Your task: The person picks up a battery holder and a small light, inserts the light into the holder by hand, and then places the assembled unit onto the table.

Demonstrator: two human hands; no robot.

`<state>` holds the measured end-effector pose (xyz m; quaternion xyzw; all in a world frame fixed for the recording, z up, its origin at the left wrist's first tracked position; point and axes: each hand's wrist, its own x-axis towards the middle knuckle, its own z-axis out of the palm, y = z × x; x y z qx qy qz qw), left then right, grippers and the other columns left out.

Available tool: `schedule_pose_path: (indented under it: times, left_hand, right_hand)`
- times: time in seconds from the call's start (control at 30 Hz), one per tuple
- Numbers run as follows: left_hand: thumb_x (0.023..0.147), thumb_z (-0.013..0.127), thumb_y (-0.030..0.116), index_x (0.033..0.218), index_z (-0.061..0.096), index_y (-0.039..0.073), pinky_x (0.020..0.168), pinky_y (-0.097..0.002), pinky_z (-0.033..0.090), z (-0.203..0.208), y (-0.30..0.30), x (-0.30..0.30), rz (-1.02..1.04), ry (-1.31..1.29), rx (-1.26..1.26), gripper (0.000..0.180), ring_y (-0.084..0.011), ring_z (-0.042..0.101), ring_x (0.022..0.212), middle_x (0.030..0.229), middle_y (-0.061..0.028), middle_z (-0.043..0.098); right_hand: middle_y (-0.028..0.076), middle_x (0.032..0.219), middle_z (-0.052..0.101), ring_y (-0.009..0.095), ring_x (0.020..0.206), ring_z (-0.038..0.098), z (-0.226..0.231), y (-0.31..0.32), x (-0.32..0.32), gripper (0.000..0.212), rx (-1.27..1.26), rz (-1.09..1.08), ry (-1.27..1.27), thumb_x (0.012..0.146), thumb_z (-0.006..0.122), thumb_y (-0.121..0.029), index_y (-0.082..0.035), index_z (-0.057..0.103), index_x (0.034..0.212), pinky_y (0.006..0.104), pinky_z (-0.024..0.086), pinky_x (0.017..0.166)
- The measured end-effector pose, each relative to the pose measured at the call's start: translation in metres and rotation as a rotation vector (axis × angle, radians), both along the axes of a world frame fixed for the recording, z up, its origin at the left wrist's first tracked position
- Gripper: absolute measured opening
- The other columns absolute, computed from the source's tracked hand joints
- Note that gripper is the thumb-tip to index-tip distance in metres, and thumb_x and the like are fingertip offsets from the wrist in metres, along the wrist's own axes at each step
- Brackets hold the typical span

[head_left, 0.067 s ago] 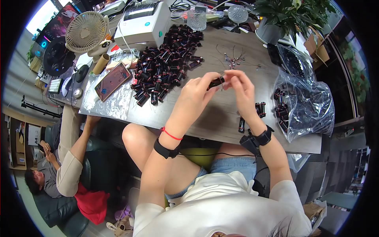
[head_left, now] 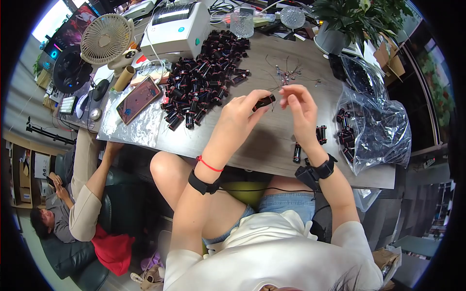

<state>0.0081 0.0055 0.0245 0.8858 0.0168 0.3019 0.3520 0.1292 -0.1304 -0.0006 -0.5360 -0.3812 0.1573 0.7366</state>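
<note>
Above the desk, my left hand [head_left: 238, 116] pinches a small black cylinder [head_left: 263, 102] with red at its ends between thumb and fingers. Thin dark wire ends stick out from its right end. Just to the right is my right hand [head_left: 303, 114], its fingers curved and apart with nothing visible between them. A heap of similar black-and-red cylinders [head_left: 206, 80] spreads over the desk to the left. Beyond the hands lie small parts with thin wire leads [head_left: 286, 75]. Several more cylinders [head_left: 297, 152] lie by my right wrist, partly hidden by it.
On the right, a clear plastic bag [head_left: 381, 140] holds more cylinders. A white printer [head_left: 172, 29], a beige fan [head_left: 107, 39] and a phone [head_left: 139, 100] on plastic wrap stand or lie left. A potted plant [head_left: 332, 39] is at the back right. Another person [head_left: 60, 220] reclines at left.
My right hand has moved slightly right, away from the cylinder, and its fingers have spread a little. My left hand still grips the cylinder and has barely moved.
</note>
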Motion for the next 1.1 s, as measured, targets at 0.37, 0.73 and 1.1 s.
schedule_pose_path:
  times: [0.37, 0.73, 1.1]
  left_hand:
    - [0.082, 0.069, 0.004, 0.101, 0.060, 0.001, 0.074, -0.0309, 0.053, -0.001, -0.005, 0.002, -0.014, -0.029, -0.142, 0.022, -0.0263, 0.068, 0.086, 0.093, -0.0120, 0.069]
    - [0.078, 0.070, 0.005, 0.092, 0.062, 0.004, 0.071, -0.0354, 0.046, 0.000, 0.002, -0.001, 0.060, -0.133, 0.117, 0.016, -0.0260, 0.063, 0.076, 0.086, -0.0085, 0.068]
    - [0.074, 0.073, 0.005, 0.089, 0.067, 0.004, 0.074, -0.0320, 0.046, 0.002, -0.003, -0.002, 0.115, -0.137, 0.226, 0.016, -0.0218, 0.064, 0.079, 0.093, -0.0051, 0.070]
  right_hand:
    - [0.006, 0.097, 0.061, 0.012, 0.085, 0.059, -0.002, -0.001, -0.004, 0.016, 0.035, -0.123, -0.204, 0.084, 0.062, 0.008, 0.002, 0.062, 0.099, 0.0228, 0.047, 0.076]
    - [0.009, 0.085, 0.059, 0.020, 0.073, 0.059, 0.007, -0.005, 0.001, 0.025, -0.136, -0.444, -0.988, 0.069, 0.065, 0.011, 0.000, 0.065, 0.092, 0.0288, 0.049, 0.063]
    - [0.010, 0.083, 0.059, 0.024, 0.073, 0.059, 0.005, -0.001, -0.001, 0.025, -0.114, -0.540, -0.973, 0.070, 0.065, 0.010, 0.000, 0.066, 0.092, 0.0312, 0.050, 0.066]
